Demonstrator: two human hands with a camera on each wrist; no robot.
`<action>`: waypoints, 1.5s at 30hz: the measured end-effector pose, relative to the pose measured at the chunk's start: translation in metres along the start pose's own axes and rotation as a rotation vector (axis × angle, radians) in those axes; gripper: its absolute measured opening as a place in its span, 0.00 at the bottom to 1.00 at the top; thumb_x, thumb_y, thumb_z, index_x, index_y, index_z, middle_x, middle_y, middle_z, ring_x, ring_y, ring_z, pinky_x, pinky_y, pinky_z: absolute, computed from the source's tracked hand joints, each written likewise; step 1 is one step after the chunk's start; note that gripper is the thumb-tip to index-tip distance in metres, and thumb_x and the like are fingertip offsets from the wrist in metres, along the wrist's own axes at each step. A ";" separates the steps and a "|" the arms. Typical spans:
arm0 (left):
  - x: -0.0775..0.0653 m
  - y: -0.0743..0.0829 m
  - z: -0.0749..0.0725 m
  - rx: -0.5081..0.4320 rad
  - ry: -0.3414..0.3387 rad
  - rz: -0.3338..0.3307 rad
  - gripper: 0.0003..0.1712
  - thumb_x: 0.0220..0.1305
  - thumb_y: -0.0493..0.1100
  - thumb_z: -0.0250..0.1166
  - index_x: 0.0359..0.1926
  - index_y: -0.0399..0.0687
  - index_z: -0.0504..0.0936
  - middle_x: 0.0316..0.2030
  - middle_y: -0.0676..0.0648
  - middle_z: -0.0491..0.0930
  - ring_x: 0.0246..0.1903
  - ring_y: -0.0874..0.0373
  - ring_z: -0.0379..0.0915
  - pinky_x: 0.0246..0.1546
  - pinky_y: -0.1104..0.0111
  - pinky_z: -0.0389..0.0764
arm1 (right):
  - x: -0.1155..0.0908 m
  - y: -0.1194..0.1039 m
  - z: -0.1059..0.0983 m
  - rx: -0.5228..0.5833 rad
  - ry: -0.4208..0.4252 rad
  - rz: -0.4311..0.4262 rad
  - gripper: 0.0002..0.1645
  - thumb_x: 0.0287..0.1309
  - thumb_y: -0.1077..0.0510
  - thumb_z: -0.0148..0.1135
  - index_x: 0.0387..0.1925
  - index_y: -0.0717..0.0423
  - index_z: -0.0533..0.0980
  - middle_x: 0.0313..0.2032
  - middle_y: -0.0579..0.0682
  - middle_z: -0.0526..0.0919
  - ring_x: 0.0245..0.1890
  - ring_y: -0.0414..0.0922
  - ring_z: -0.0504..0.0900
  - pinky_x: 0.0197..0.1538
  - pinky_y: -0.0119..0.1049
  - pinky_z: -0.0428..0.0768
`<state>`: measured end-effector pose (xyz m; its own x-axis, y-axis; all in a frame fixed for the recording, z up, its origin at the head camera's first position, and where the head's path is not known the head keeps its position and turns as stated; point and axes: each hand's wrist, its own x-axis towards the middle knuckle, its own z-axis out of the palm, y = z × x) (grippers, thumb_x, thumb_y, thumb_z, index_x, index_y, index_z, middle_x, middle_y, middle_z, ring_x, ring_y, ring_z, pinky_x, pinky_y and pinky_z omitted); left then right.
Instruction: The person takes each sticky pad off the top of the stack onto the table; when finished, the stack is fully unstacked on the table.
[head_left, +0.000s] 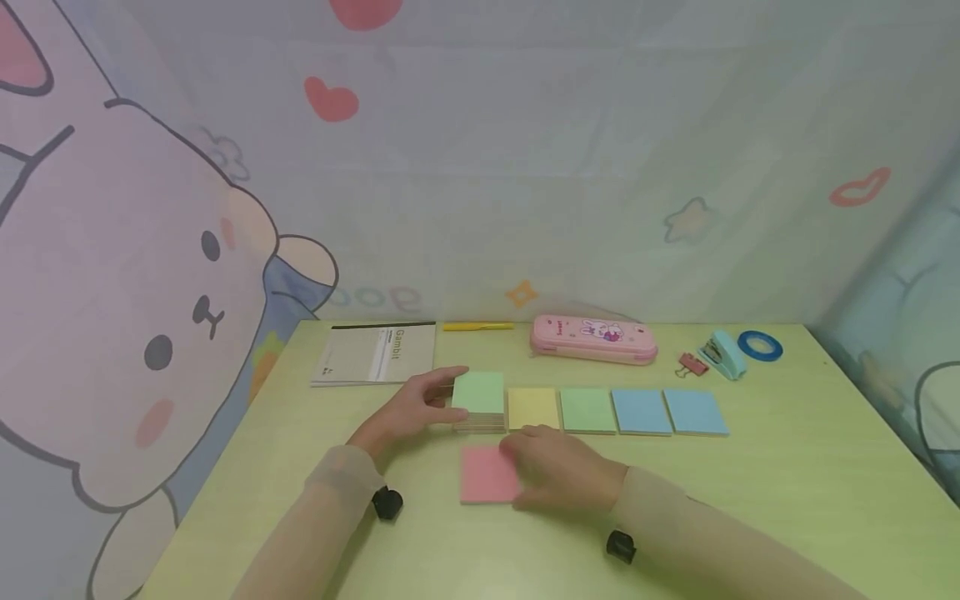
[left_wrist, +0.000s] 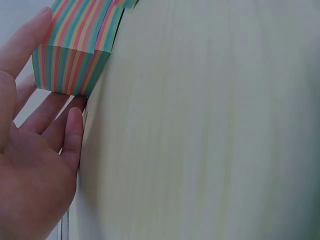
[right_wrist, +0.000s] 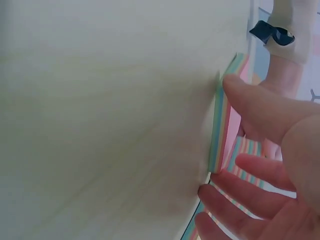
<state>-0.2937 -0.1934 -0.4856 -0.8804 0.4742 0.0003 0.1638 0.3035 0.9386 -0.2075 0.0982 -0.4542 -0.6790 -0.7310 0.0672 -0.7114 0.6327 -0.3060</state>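
Note:
A tall stack of square sticky notes [head_left: 480, 392], green on top, stands at the left end of a row. My left hand [head_left: 416, 408] grips its left side with thumb and fingers. In the left wrist view the stack [left_wrist: 72, 50] shows many coloured layers, its upper part slightly offset. Nearer to me lies a pink-topped sticky note pad [head_left: 486, 477]. The right hand [head_left: 566, 471] holds its right side, thumb at the near edge and fingers at the far one. Seen from the right wrist, this pad [right_wrist: 232, 120] has a few green, orange and pink layers.
Right of the stack run a yellow pad [head_left: 533, 409], a green pad [head_left: 588, 410] and two blue pads [head_left: 641, 411]. Behind are a notebook [head_left: 352, 354], yellow pen [head_left: 477, 327], pink pencil case [head_left: 592, 340], red binder clip [head_left: 692, 364], stapler [head_left: 723, 353] and blue tape roll [head_left: 760, 345].

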 end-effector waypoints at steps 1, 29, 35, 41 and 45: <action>0.000 0.000 0.000 0.003 -0.001 0.002 0.46 0.64 0.44 0.78 0.79 0.49 0.67 0.76 0.46 0.67 0.74 0.44 0.66 0.76 0.49 0.65 | 0.003 -0.001 0.001 0.001 0.003 0.007 0.35 0.49 0.48 0.80 0.57 0.55 0.80 0.48 0.45 0.84 0.46 0.41 0.78 0.52 0.39 0.83; 0.001 0.000 -0.004 0.001 0.000 0.002 0.45 0.65 0.43 0.77 0.79 0.51 0.68 0.76 0.46 0.67 0.74 0.44 0.66 0.76 0.47 0.66 | 0.012 0.004 -0.015 0.214 0.010 0.083 0.37 0.59 0.48 0.78 0.64 0.61 0.77 0.58 0.52 0.83 0.54 0.48 0.83 0.60 0.45 0.83; -0.001 0.000 -0.003 -0.025 -0.005 0.007 0.44 0.66 0.42 0.76 0.79 0.48 0.66 0.74 0.42 0.70 0.73 0.43 0.67 0.75 0.46 0.66 | 0.022 0.016 -0.031 0.210 0.189 0.038 0.30 0.65 0.52 0.74 0.62 0.63 0.77 0.57 0.58 0.83 0.52 0.54 0.84 0.56 0.48 0.85; -0.002 0.001 -0.002 -0.057 -0.032 0.023 0.45 0.68 0.40 0.74 0.80 0.44 0.63 0.71 0.41 0.73 0.73 0.44 0.67 0.76 0.47 0.66 | 0.047 0.027 -0.028 0.139 0.216 0.068 0.39 0.64 0.48 0.75 0.68 0.62 0.72 0.68 0.59 0.75 0.69 0.56 0.74 0.73 0.52 0.74; -0.003 0.000 -0.001 -0.046 -0.041 0.024 0.45 0.69 0.41 0.73 0.81 0.46 0.62 0.73 0.42 0.72 0.74 0.45 0.65 0.77 0.47 0.63 | 0.062 0.025 -0.024 0.168 0.142 0.111 0.46 0.64 0.44 0.74 0.74 0.62 0.68 0.76 0.62 0.66 0.75 0.60 0.66 0.76 0.56 0.68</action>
<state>-0.2920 -0.1956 -0.4848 -0.8571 0.5150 0.0100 0.1635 0.2536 0.9534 -0.2718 0.0755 -0.4347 -0.7784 -0.6087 0.1536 -0.5990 0.6470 -0.4719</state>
